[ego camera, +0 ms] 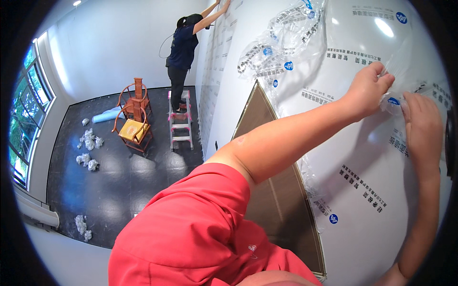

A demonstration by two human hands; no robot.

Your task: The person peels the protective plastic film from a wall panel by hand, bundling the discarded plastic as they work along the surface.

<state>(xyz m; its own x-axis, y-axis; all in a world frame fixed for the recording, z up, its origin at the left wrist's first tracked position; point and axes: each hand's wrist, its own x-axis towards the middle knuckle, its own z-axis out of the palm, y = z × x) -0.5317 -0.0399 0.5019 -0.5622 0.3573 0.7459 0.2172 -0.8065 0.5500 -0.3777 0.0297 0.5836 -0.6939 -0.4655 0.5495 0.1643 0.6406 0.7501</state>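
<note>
My left hand (370, 91) pinches a gathered piece of clear plastic protective film (391, 102) printed with blue logos and black writing. Close beside it, my right hand (424, 123) has its fingertips on the same bunch, with the palm towards the wall. Both hands are against a glossy white wall panel (365, 150), where printed film lies flat over much of the surface. A loose, crumpled stretch of film (290, 46) hangs from the panel further up. My left forearm crosses in front of a brown recessed panel with a metal trim (286, 200).
A co-worker (182, 43) stands on an aluminium stepladder (181, 126), arms raised to the wall. Wooden armchairs (137, 103), one with a yellow cushion (133, 129), stand on the dark tiled floor (118, 186). Crumpled film (90, 139) and a pale blue roll (107, 114) lie near the windows (28, 107).
</note>
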